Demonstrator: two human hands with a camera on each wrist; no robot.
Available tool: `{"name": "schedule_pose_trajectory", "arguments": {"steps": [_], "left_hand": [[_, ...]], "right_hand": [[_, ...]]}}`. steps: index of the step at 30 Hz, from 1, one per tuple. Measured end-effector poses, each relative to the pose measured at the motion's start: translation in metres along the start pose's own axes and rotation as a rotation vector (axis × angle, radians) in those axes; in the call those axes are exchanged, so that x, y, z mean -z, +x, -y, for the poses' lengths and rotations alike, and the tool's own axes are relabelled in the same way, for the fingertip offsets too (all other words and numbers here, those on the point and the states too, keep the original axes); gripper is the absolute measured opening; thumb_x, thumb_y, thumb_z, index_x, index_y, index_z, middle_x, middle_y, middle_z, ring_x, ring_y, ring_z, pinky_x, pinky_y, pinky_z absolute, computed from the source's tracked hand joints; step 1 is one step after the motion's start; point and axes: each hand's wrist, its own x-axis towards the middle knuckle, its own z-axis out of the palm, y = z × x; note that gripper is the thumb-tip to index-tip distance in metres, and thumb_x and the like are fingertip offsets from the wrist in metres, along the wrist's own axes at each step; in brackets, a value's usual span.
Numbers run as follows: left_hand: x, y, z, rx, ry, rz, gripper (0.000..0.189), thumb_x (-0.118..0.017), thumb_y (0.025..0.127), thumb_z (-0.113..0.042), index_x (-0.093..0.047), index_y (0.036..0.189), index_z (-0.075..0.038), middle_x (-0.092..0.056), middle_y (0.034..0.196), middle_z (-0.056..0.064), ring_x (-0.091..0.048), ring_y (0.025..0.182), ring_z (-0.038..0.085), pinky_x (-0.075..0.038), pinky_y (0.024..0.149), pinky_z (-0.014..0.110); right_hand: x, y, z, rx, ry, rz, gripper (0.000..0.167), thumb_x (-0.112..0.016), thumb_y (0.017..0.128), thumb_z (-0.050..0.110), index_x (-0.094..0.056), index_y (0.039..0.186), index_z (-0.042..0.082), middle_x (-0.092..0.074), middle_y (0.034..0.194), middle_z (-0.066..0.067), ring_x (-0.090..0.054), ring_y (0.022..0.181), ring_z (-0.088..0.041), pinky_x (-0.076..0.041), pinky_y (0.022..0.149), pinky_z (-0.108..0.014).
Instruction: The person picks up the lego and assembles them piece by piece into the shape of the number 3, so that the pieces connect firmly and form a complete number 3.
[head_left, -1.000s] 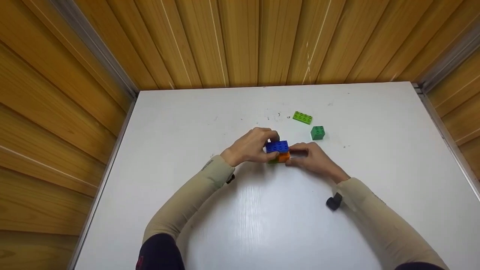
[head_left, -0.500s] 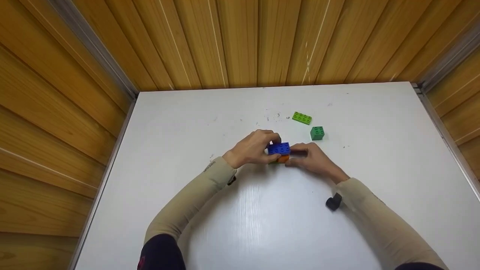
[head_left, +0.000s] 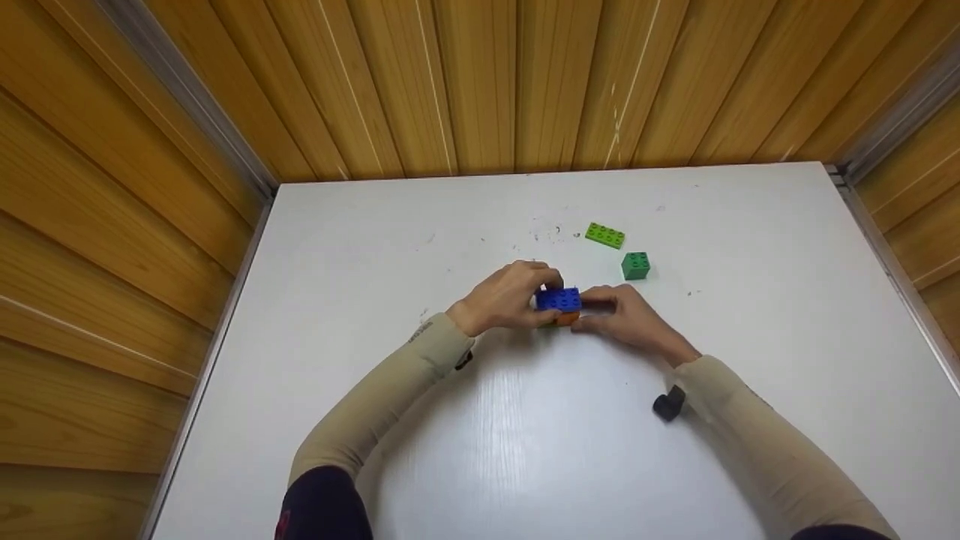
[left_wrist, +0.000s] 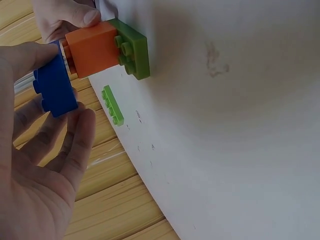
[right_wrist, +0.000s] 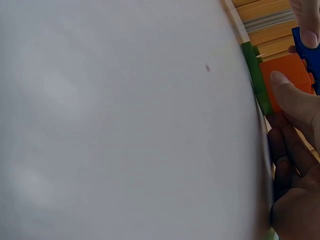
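Left wrist: blue brick (left_wrist: pixel 56 85) sits between thumb (left_wrist: pixel 31 59) and fingers (left_wrist: pixel 81 142) of left grip (left_wrist: pixel 37 167).

The head view is bright, with glare on the table (head_left: pixel 499 431) at lower centre; wrist views look dimmer, softer.

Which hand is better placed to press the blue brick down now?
The left hand, I'd judge: it grips the blue brick just above the orange brick, whose studs show between them. The right hand holds the orange brick, so it looks better placed to steady it.
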Motion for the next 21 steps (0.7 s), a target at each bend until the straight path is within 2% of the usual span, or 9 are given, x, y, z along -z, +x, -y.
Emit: {"name": "schedule_pose_trajectory", "arguments": {"steps": [4,12,21], "left_hand": [[0.0,0.0005,-0.0004,0.004,-0.004,0.006,0.031,-0.08,0.095,-0.031,-0.074,0.114,-0.008,-0.074,0.105,0.005,-0.068,0.092,0.015,-0.059,0.08,0.027],[-0.002,-0.0007,-0.0006,0.003,-0.02,-0.006,0.032,-0.081,0.095,-0.034,-0.074,0.113,-0.008,-0.074,0.104,0.005,-0.066,0.091,0.015,-0.058,0.08,0.028],[-0.0025,-0.0004,0.0006,-0.006,-0.037,-0.006,0.034,-0.083,0.095,-0.034,-0.074,0.114,-0.008,-0.073,0.105,0.005,-0.065,0.094,0.015,-0.057,0.082,0.026]], "right_hand": [[0.0007,0.0002,0.0017,0.004,-0.005,-0.002,0.044,-0.09,0.088,0.028,-0.079,0.129,0.018,-0.077,0.131,-0.005,-0.066,0.13,-0.033,-0.043,0.12,-0.057],[-0.0009,0.0007,0.0018,0.011,0.018,-0.012,0.042,-0.092,0.086,0.029,-0.081,0.125,0.022,-0.078,0.128,0.0,-0.067,0.13,-0.026,-0.044,0.12,-0.05],[0.0006,0.0004,0.0022,-0.01,0.019,-0.006,0.044,-0.092,0.086,0.03,-0.079,0.127,0.02,-0.077,0.13,-0.003,-0.066,0.131,-0.029,-0.041,0.122,-0.056]]}}
